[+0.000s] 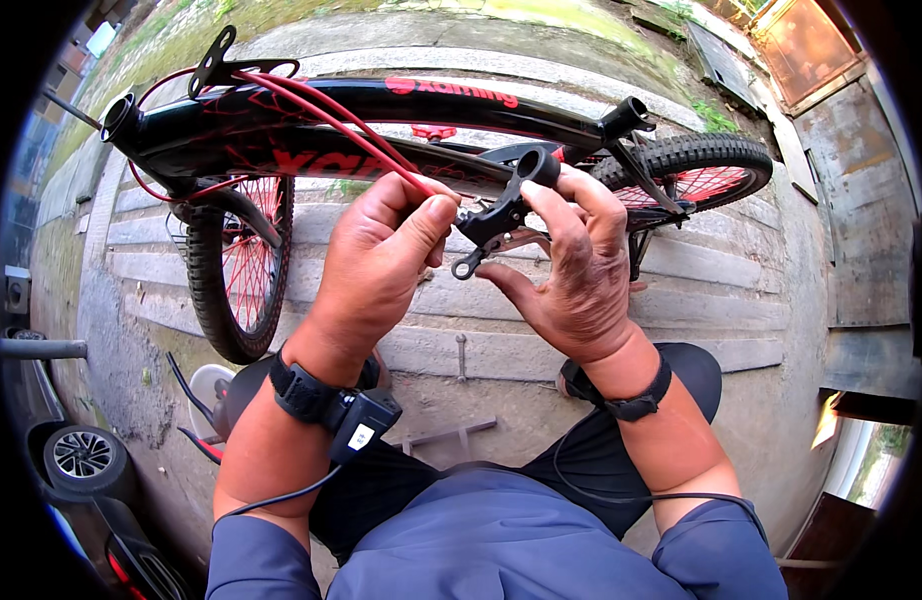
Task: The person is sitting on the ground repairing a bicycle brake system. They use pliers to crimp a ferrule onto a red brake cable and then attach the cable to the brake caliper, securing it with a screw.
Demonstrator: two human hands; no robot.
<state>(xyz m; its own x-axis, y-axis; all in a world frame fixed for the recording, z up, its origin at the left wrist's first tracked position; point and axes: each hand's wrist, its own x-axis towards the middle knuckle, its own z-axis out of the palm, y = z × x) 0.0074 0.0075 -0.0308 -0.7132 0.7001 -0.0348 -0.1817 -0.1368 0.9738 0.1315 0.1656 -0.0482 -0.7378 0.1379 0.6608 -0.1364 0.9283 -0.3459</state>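
My left hand [366, 260] pinches a red cable [336, 120] close to where it meets a black brake lever [499, 220] with a round clamp at its top and a ring at its lower end. My right hand [576, 280] grips the lever by the clamp side, its thumb beside the lower ring. Behind both hands lies a black bicycle frame [211, 135] with red lettering, the cables running over it. Its front wheel [206, 290], with red spokes, is at left; the rear wheel [741, 170] is at right, on the far side of my right hand.
A metal wrench [462, 358] lies on the concrete strips [691, 260] below my hands, near a metal bar piece [449, 436] between my legs. A white container [206, 410] is at lower left, with a dark car [81, 455] beyond. Weathered metal panels [861, 220] line the right.
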